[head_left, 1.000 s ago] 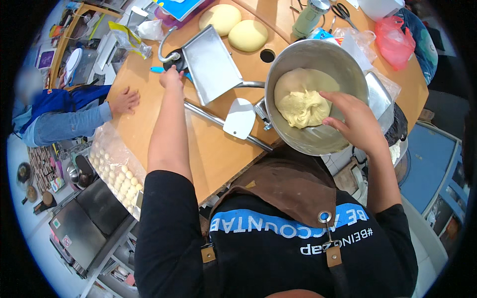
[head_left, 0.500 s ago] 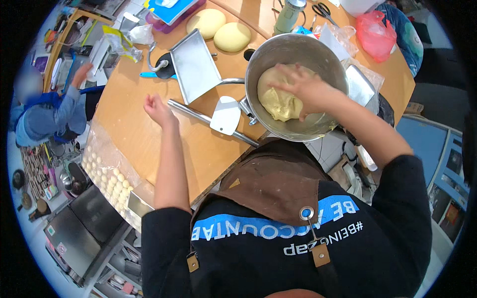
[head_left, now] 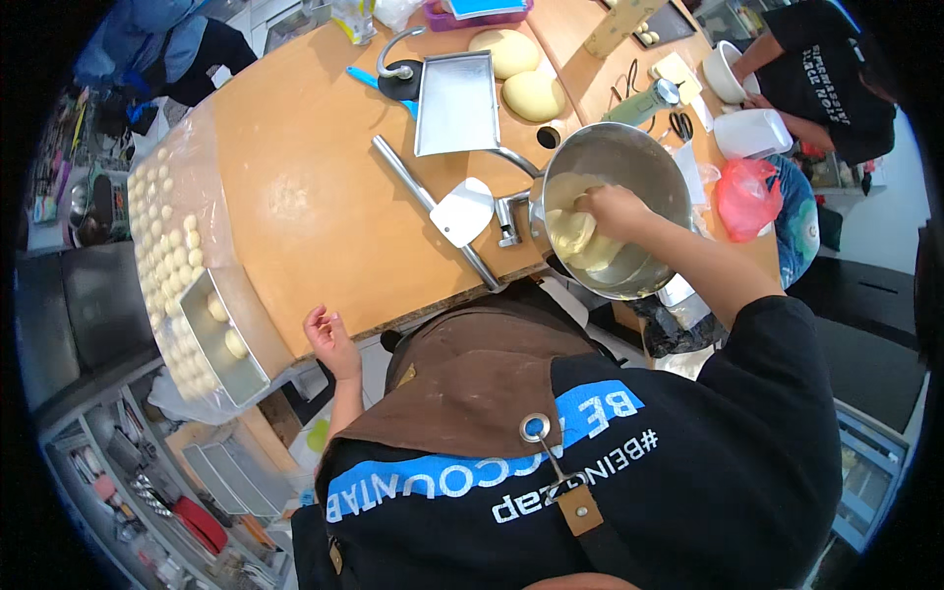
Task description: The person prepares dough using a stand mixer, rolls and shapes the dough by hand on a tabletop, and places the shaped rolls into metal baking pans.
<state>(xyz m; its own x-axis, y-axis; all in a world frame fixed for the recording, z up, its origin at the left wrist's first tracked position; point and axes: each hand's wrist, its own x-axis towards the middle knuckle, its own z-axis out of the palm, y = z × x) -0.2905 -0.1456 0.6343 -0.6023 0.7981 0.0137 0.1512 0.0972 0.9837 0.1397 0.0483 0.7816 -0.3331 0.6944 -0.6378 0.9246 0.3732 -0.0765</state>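
A large steel mixing bowl [head_left: 657, 162] leans at the table's near right edge with pale yellow dough [head_left: 572, 234] in it. My right hand [head_left: 612, 212] reaches inside, its fingers closed on the dough; some fingertips are hidden. My left hand [head_left: 332, 339] hangs by the table's front edge, empty, fingers loosely bent and apart. Left of the bowl, a white plastic dough scraper [head_left: 463, 211] lies across a metal rolling pin [head_left: 401, 171]. Behind them is a shallow metal tray [head_left: 455, 103]. Two large smooth dough balls [head_left: 534, 95] rest beyond it.
Many small dough balls [head_left: 157, 231] cover a plastic sheet at the left, beside a metal loaf tin [head_left: 251, 379] holding dough pieces. A dough hook [head_left: 398, 71], green bottle [head_left: 644, 103], scissors [head_left: 680, 125] and red plastic bag [head_left: 747, 200] stand around. Co-workers are far left and far right.
The view has swung left, showing more of the sheet and another person at far right. My left hand has drawn back to the table's edge. My right hand has closed on the dough.
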